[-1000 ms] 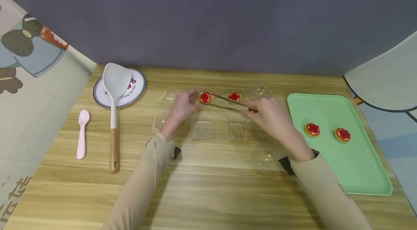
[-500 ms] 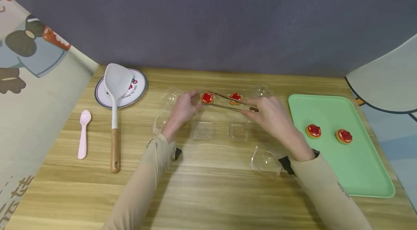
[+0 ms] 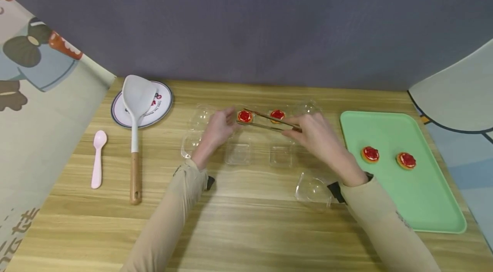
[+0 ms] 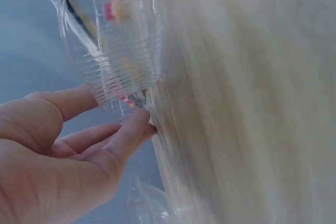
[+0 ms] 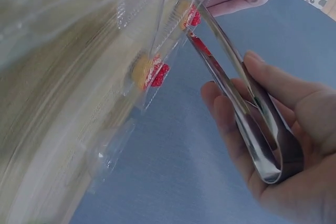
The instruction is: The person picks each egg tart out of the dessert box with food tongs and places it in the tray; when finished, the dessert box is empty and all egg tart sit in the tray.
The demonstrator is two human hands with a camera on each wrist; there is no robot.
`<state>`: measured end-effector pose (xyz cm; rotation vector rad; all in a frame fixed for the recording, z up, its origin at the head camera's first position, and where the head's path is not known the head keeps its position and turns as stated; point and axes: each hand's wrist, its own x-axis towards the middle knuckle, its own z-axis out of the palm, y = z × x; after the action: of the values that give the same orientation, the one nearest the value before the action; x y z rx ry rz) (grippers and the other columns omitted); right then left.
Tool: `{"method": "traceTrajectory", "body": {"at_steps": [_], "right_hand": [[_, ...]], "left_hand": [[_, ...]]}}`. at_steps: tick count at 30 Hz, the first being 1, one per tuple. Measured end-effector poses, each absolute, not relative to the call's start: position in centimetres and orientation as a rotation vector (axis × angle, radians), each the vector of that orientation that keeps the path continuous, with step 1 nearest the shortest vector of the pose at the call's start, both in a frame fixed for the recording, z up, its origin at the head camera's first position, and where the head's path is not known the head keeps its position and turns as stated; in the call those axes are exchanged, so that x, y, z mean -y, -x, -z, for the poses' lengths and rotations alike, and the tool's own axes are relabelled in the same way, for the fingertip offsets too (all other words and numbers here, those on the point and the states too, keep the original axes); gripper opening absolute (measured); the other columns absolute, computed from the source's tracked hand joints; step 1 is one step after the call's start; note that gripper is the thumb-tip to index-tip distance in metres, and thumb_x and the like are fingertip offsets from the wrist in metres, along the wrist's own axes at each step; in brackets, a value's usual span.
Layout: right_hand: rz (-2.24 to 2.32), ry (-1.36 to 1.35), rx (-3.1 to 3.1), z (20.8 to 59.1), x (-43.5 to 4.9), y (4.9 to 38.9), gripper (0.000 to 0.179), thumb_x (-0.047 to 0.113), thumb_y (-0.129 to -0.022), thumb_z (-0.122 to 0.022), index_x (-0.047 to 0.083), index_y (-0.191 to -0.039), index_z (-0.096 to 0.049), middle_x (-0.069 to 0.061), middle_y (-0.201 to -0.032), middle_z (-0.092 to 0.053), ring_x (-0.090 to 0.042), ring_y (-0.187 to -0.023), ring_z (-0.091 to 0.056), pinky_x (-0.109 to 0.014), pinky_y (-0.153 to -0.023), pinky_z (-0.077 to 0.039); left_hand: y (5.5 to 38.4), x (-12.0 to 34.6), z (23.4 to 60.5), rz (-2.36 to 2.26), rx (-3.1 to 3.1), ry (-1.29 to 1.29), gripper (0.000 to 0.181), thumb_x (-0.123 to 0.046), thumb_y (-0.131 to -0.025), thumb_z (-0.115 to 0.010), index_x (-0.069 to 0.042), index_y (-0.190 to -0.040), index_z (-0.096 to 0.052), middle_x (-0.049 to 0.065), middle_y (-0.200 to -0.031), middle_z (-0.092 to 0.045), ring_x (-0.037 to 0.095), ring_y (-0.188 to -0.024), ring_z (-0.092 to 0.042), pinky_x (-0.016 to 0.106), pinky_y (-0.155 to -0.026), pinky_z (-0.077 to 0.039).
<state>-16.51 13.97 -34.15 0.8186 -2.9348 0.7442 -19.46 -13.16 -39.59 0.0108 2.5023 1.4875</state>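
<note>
My right hand (image 3: 316, 135) grips metal tongs (image 5: 251, 132) between thumb and fingers. The tongs' tips reach either side of a red-topped tart (image 3: 245, 116), which sits in a clear plastic box at the back left; whether they touch it I cannot tell. From the left, my left hand (image 3: 218, 130) holds that box's edge; the left wrist view shows thumb and fingers around the clear plastic (image 4: 123, 45). A second tart (image 3: 277, 116) lies in the box to the right. Two further clear boxes, front left (image 3: 237, 154) and front right (image 3: 281, 156), hold no tart.
Open clear lids (image 3: 313, 188) spread beside the boxes. A green tray (image 3: 416, 203) at the right bears two tarts (image 3: 370, 154). Left stand a white plate (image 3: 163, 107), a white turner (image 3: 136, 96) with wooden handle, and a pink spoon (image 3: 97, 165). A grey wall (image 3: 246, 28) rises behind.
The tongs have shifted slightly left, their tips now further around the back-left tart. My left hand stays at the box.
</note>
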Motion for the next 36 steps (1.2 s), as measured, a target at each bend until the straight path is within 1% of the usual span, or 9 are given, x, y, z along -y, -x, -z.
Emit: {"method": "traceTrajectory", "body": {"at_steps": [3,6,9,13,18,20,22,27,36], "right_hand": [[-0.731,-0.835,2.936,34.15,-13.99,16.77,0.031,0.014,-0.096,-0.083,-0.001,-0.123,-0.078,-0.012,-0.083,-0.074,-0.006,-0.043,-0.031,-0.020,-0.040,-0.027],[-0.720,-0.849,2.947,34.19,-14.04,17.02,0.032,0.015,-0.096,-0.083,0.000,-0.123,-0.078,-0.005,-0.065,-0.062,-0.005,-0.044,-0.028,-0.020,-0.041,-0.025],[-0.716,-0.857,2.960,34.15,-14.05,17.18,0.033,0.015,-0.095,-0.084,0.000,-0.124,-0.078,0.000,-0.057,-0.048,-0.005,-0.045,-0.025,-0.019,-0.042,-0.023],[-0.703,-0.861,2.975,33.97,-13.97,17.25,0.033,0.014,-0.094,-0.084,-0.001,-0.124,-0.078,0.001,-0.058,-0.050,-0.005,-0.045,-0.025,-0.019,-0.042,-0.023],[-0.696,-0.866,2.966,33.89,-13.91,17.26,0.033,0.014,-0.094,-0.085,-0.001,-0.122,-0.078,-0.006,-0.069,-0.065,-0.006,-0.046,-0.026,-0.019,-0.043,-0.024],[-0.703,-0.863,2.956,34.01,-13.95,17.24,0.033,0.014,-0.094,-0.085,-0.001,-0.122,-0.079,-0.007,-0.071,-0.067,-0.006,-0.046,-0.026,-0.020,-0.043,-0.024],[-0.722,-0.853,2.954,34.13,-13.98,17.18,0.033,0.015,-0.094,-0.085,-0.001,-0.123,-0.078,-0.005,-0.065,-0.061,-0.006,-0.045,-0.025,-0.019,-0.042,-0.023],[-0.778,-0.796,2.977,34.41,-14.07,16.98,0.035,0.016,-0.096,-0.084,0.002,-0.126,-0.078,0.004,-0.052,-0.038,-0.006,-0.043,-0.024,-0.019,-0.040,-0.022],[-0.826,-0.734,2.990,34.45,-14.12,16.67,0.036,0.017,-0.096,-0.083,0.003,-0.128,-0.077,0.007,-0.048,-0.033,-0.005,-0.041,-0.024,-0.019,-0.038,-0.022]], "left_hand": [[19.40,13.23,39.54,-1.482,-2.518,-0.012,0.076,0.004,-0.096,-0.075,0.004,-0.162,-0.037,0.022,-0.165,-0.042,0.036,-0.149,-0.047,0.041,-0.122,-0.044],[19.37,13.34,39.48,-1.473,-2.527,-0.011,0.080,0.002,-0.096,-0.076,0.004,-0.163,-0.033,0.021,-0.165,-0.040,0.036,-0.150,-0.046,0.041,-0.123,-0.043],[19.36,13.44,39.47,-1.477,-2.518,-0.040,0.083,0.003,-0.096,-0.075,0.001,-0.165,-0.030,0.021,-0.167,-0.038,0.037,-0.150,-0.045,0.042,-0.123,-0.043],[19.38,13.50,39.48,-1.463,-2.521,-0.094,0.083,0.005,-0.095,-0.075,0.000,-0.166,-0.031,0.021,-0.166,-0.039,0.038,-0.148,-0.047,0.042,-0.122,-0.044],[19.38,13.50,39.40,-1.440,-2.529,-0.086,0.082,0.004,-0.095,-0.076,0.002,-0.164,-0.032,0.023,-0.164,-0.040,0.039,-0.147,-0.048,0.042,-0.121,-0.045],[19.43,13.51,39.44,-1.433,-2.536,-0.076,0.081,0.004,-0.095,-0.076,0.002,-0.164,-0.032,0.023,-0.164,-0.041,0.038,-0.147,-0.048,0.042,-0.121,-0.045],[19.45,13.50,39.44,-1.432,-2.543,-0.061,0.080,0.004,-0.095,-0.076,0.002,-0.164,-0.033,0.022,-0.163,-0.042,0.038,-0.147,-0.049,0.041,-0.120,-0.046],[19.30,13.38,39.33,-1.448,-2.532,-0.020,0.081,0.004,-0.094,-0.077,0.000,-0.164,-0.035,0.020,-0.164,-0.042,0.037,-0.146,-0.051,0.039,-0.118,-0.049],[19.17,13.11,39.38,-1.464,-2.529,0.001,0.080,0.004,-0.094,-0.077,0.001,-0.163,-0.036,0.020,-0.163,-0.043,0.037,-0.144,-0.053,0.038,-0.116,-0.051]]}}
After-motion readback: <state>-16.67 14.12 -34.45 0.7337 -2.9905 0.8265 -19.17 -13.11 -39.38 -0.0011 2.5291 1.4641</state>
